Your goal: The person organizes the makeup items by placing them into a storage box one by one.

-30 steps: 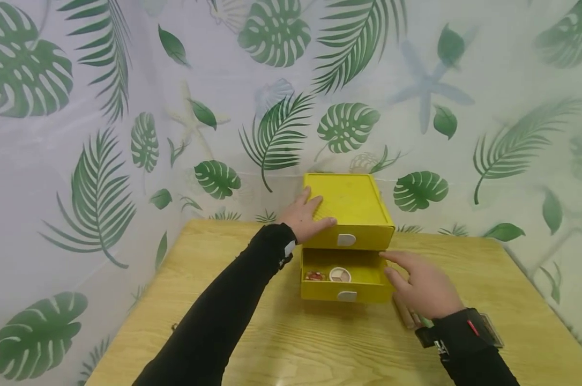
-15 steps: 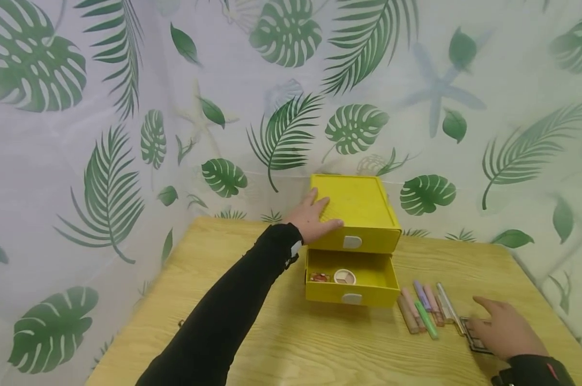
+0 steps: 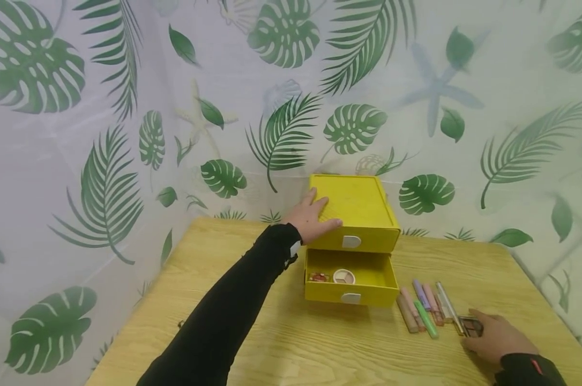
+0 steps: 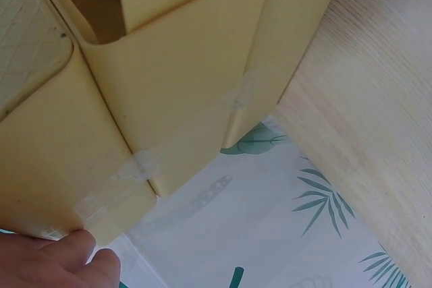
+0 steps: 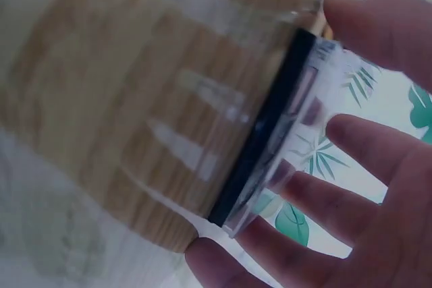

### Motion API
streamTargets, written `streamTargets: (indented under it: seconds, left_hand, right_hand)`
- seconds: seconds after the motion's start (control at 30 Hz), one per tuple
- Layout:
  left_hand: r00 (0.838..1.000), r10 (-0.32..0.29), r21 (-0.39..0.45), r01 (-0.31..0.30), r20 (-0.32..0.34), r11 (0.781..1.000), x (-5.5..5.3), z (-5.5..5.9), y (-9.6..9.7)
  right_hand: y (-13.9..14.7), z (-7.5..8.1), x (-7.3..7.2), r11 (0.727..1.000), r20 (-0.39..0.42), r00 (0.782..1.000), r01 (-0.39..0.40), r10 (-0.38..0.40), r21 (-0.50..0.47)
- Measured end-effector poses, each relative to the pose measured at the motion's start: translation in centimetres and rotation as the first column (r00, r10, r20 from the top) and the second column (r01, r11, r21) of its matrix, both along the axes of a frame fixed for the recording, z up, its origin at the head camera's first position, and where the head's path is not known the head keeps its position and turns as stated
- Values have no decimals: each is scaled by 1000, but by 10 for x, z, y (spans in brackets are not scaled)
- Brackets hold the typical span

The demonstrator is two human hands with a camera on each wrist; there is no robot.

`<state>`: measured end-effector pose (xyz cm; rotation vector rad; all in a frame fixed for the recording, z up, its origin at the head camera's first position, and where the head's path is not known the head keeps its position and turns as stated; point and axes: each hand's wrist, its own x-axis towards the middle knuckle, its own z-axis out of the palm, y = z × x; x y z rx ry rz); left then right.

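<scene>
My left hand [image 3: 312, 219] rests with spread fingers on the top left edge of a yellow two-drawer box [image 3: 360, 201]. In the left wrist view its fingers [image 4: 71, 254] lie against the box's side. The lower drawer [image 3: 320, 294] stands pulled out and holds a round three-pan compact [image 3: 344, 276] and a small reddish item [image 3: 319, 277]. On the right of the table, my right hand [image 3: 500, 339] grips an eyeshadow palette [image 3: 473, 326] with a black base and clear lid. The right wrist view has the palette [image 5: 266, 133] on edge between thumb and fingers.
Between the box and the right hand lie several makeup tubes, among them a green tube [image 3: 426, 320], a purple tube [image 3: 422, 295] and a slim silver pen [image 3: 449, 308]. A leaf-print curtain [image 3: 281, 48] hangs behind the wooden table [image 3: 291, 348].
My right hand has left the open drawer's right side, moved right over the table and taken hold of the palette. My left hand has stayed on the box.
</scene>
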<state>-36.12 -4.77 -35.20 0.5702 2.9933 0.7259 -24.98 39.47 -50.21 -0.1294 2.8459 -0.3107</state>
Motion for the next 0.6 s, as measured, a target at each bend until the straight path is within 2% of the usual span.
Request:
streamTargets:
  seconds: [0.2, 0.6]
  left_hand:
    - [1000, -3, -2, 3, -3, 1000, 0, 1, -1]
    - [1000, 6, 16, -7, 12, 1000, 1, 1, 0]
  right_hand:
    - [-2, 4, -1, 999, -4, 1000, 7, -7, 45]
    - [8, 2, 0, 1000, 21, 1000, 12, -13, 16]
